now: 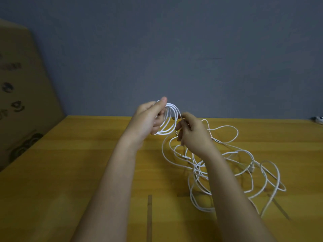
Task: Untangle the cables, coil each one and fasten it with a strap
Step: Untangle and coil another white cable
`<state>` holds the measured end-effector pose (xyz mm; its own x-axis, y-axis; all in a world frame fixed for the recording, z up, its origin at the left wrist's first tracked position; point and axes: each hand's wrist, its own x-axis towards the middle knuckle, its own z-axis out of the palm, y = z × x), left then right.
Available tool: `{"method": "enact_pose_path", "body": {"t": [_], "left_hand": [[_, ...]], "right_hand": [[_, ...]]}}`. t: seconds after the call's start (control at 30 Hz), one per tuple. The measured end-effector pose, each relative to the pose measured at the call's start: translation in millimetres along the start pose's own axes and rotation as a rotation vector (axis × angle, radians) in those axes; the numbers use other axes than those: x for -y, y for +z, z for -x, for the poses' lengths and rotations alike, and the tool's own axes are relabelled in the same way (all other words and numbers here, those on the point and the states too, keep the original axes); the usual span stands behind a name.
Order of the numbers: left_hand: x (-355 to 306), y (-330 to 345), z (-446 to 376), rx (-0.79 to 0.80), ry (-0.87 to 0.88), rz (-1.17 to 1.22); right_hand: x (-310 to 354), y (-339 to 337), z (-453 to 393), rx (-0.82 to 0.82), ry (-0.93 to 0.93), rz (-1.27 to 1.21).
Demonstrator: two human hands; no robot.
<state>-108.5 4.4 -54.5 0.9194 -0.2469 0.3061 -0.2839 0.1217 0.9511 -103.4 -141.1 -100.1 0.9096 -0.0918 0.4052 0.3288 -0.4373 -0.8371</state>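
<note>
My left hand [148, 119] grips a coil of white cable [170, 119] held up above the table, thumb on top of the loops. Just to its right, my right hand [191, 131] pinches the strand that runs off the coil. That strand drops down into a loose tangle of white cables [232, 170] lying on the yellow wooden table [87, 163] at the right. A small metal plug [186, 157] shows in the tangle below my right wrist. Thin dark straps [149, 217] lie on the table near the front edge.
A cardboard box [22, 102] with dark prints stands at the left edge of the table. A grey wall rises behind. A white object [318, 119] peeks in at the far right back corner. Another dark strap [279, 206] lies beside the tangle.
</note>
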Motion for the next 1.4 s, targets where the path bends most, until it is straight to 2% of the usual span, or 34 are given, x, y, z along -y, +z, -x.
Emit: {"method": "enact_pose_path", "body": {"t": [0.07, 0.13, 0.2, 0.3, 0.5, 0.57, 0.67, 0.77, 0.87, 0.97, 1.07, 1.13, 1.23, 1.4], "left_hand": [[0, 0, 0, 0.026, -0.028, 0.069], [0, 0, -1, 0.058, -0.068, 0.155], [-1, 1, 0, 0.094, -0.111, 0.240], [-3, 4, 2, 0.116, -0.129, 0.315], [1, 15, -1, 0.089, -0.098, 0.293], [5, 19, -2, 0.043, -0.069, 0.206], [12, 19, -3, -0.019, -0.027, -0.102], [10, 19, -2, 0.039, -0.062, -0.111], [7, 19, -4, 0.000, -0.067, -0.154], [9, 16, -3, -0.015, -0.052, -0.298], [11, 15, -1, -0.014, 0.025, -0.249], [13, 18, -1, -0.014, 0.032, -0.058], [13, 17, -2, 0.024, -0.029, 0.136], [9, 4, 0, 0.020, -0.027, 0.032]], "right_hand": [[6, -1, -1, -0.015, 0.084, -0.306], [11, -5, 0, 0.087, 0.136, -0.599], [15, -6, 5, 0.189, 0.099, -0.548], [19, -4, 10, 0.112, 0.016, -0.381], [28, 2, 8, 0.052, -0.027, -0.385], [25, 8, 6, -0.037, -0.025, -0.297], [15, 6, 2, -0.132, -0.034, -0.087], [11, -3, 0, -0.141, -0.058, 0.019], [13, -5, 2, -0.126, -0.118, 0.097], [13, -4, 5, -0.112, -0.166, 0.216], [22, -4, 7, -0.113, -0.155, -0.009], [28, -6, 7, -0.122, -0.136, -0.199], [26, -7, 6, -0.090, -0.136, -0.275], [30, -15, 6, -0.068, -0.002, -0.349]]}}
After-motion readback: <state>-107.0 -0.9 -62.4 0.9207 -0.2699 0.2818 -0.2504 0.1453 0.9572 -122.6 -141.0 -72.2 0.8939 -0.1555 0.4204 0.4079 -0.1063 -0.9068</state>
